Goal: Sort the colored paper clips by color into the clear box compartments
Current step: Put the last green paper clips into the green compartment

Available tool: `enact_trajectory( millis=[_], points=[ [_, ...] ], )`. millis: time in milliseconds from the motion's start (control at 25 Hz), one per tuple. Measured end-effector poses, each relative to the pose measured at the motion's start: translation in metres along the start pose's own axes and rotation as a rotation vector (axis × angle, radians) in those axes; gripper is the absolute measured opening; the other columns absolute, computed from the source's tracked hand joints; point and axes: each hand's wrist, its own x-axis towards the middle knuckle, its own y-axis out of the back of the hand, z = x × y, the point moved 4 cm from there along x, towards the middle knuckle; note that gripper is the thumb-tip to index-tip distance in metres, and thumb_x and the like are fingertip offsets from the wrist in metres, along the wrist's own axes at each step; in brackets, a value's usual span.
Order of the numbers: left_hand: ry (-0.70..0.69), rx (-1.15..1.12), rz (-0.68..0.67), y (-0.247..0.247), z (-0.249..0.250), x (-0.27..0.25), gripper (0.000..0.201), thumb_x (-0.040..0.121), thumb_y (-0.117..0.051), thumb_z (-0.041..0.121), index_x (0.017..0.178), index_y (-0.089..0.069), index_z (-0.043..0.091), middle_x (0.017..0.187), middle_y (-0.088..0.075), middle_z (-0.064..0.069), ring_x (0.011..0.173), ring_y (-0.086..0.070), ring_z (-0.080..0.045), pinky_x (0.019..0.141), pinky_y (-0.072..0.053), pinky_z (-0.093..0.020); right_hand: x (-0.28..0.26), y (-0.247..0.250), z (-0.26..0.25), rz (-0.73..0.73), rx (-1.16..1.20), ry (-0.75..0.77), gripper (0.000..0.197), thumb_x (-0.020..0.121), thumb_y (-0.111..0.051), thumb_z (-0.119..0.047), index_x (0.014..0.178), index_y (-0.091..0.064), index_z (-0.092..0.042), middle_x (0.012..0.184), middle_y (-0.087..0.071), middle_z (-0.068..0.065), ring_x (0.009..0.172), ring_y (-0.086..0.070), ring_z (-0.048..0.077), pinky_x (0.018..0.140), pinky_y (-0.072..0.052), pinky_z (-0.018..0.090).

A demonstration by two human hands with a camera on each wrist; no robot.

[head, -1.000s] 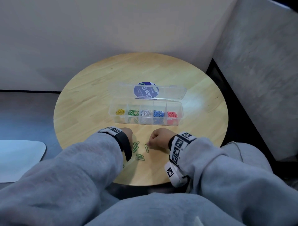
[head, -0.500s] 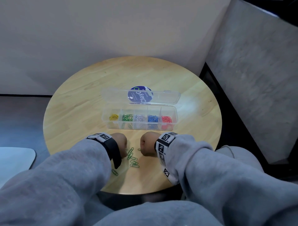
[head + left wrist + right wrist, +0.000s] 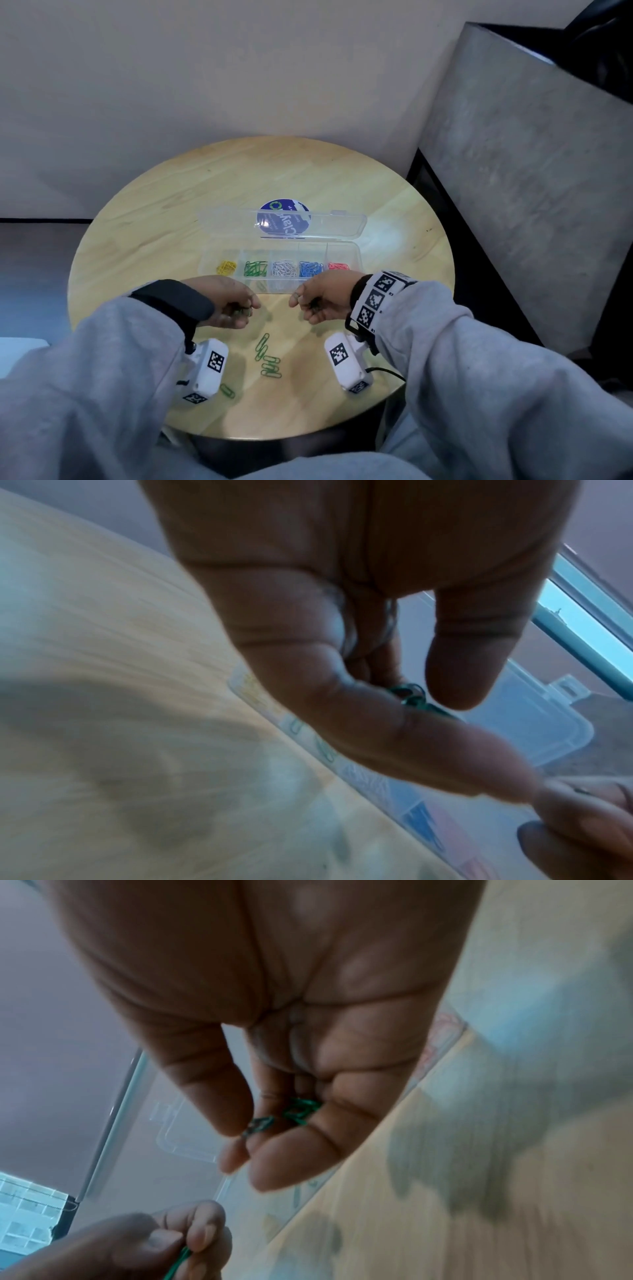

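Observation:
The clear box (image 3: 356, 255) lies open mid-table, its compartments holding yellow, green (image 3: 255, 268), white, blue and red clips from left to right. Both hands hover palm up just in front of it. My left hand (image 3: 236, 305) curls around a few green clips (image 3: 411, 696) in its palm. My right hand (image 3: 315, 303) cups green clips (image 3: 298, 1110) the same way, thumb against them. Several loose green clips (image 3: 267, 358) lie on the wood between my wrists, one more (image 3: 226, 390) near the left wrist camera.
The box's lid (image 3: 284, 221) with a blue round label lies flat behind the compartments. The round wooden table (image 3: 154, 222) ends close to my lap. A grey upholstered block (image 3: 531, 171) stands at the right, a wall behind.
Both hands have lifted off the table and turned palm up, each now carrying green clips toward the box. Fewer loose clips lie on the wood.

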Motion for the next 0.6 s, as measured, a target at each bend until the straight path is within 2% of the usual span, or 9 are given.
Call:
enact_trajectory(
  millis=[120, 200, 320, 400, 520, 600],
  points=[
    [0.082, 0.002, 0.022, -0.004, -0.002, -0.002, 0.025, 0.093, -0.051, 0.013, 0.07, -0.055, 0.006, 0.061, -0.049, -0.006, 0.04, -0.048, -0.012, 0.036, -0.043, -0.016, -0.002, -0.003, -0.001, 0.056, 0.083, -0.012, 0.026, 0.094, -0.032, -0.001, 0.073, -0.047, -0.008, 0.07, -0.043, 0.006, 0.061, -0.046, 0.016, 0.058, -0.042, 0.021],
    [0.108, 0.246, 0.071, -0.005, -0.001, -0.001, 0.037, 0.092, -0.056, 0.026, 0.06, -0.045, 0.011, 0.056, -0.043, -0.003, 0.04, -0.038, -0.012, 0.038, -0.032, -0.019, 0.0, -0.006, -0.004, 0.112, -0.027, 0.008, 0.021, 0.094, -0.044, -0.009, 0.073, -0.046, -0.011, 0.069, -0.046, 0.005, 0.062, -0.048, 0.016, 0.058, -0.042, 0.023],
    [0.026, 0.771, 0.078, -0.007, 0.006, -0.001, 0.04, 0.088, -0.059, 0.039, 0.061, -0.041, 0.016, 0.058, -0.042, 0.001, 0.052, -0.036, -0.013, 0.052, -0.029, -0.025, 0.006, -0.015, -0.006, 0.162, -0.694, 0.108, 0.025, 0.083, -0.067, -0.03, 0.069, -0.048, -0.021, 0.068, -0.052, -0.004, 0.065, -0.049, 0.012, 0.062, -0.041, 0.024],
    [0.028, 0.824, 0.076, -0.005, 0.007, -0.002, 0.037, 0.088, -0.06, 0.038, 0.062, -0.045, 0.017, 0.06, -0.045, 0.001, 0.053, -0.039, -0.013, 0.052, -0.03, -0.025, 0.011, -0.026, -0.001, 0.156, -0.98, 0.149, 0.03, 0.077, -0.072, -0.036, 0.067, -0.047, -0.023, 0.067, -0.049, -0.008, 0.064, -0.046, 0.011, 0.059, -0.036, 0.024],
    [0.038, 0.773, 0.038, 0.002, 0.002, -0.002, 0.034, 0.087, -0.063, 0.032, 0.06, -0.048, 0.017, 0.065, -0.05, -0.003, 0.051, -0.04, -0.015, 0.052, -0.032, -0.024, 0.018, -0.039, 0.011, 0.134, -1.067, 0.17, 0.036, 0.07, -0.077, -0.039, 0.085, -0.048, -0.023, 0.081, -0.053, -0.005, 0.078, -0.052, 0.017, 0.065, -0.041, 0.028],
    [0.022, 0.835, -0.027, 0.004, -0.001, -0.004, 0.033, 0.083, -0.067, 0.031, 0.059, -0.048, 0.019, 0.06, -0.048, 0.001, 0.052, -0.039, -0.014, 0.054, -0.032, -0.024, 0.023, -0.045, 0.016, 0.109, -1.178, 0.172, 0.056, 0.063, -0.079, -0.046, 0.104, -0.044, -0.028, 0.094, -0.056, -0.003, 0.088, -0.056, 0.021, 0.077, -0.048, 0.032]
  ],
)
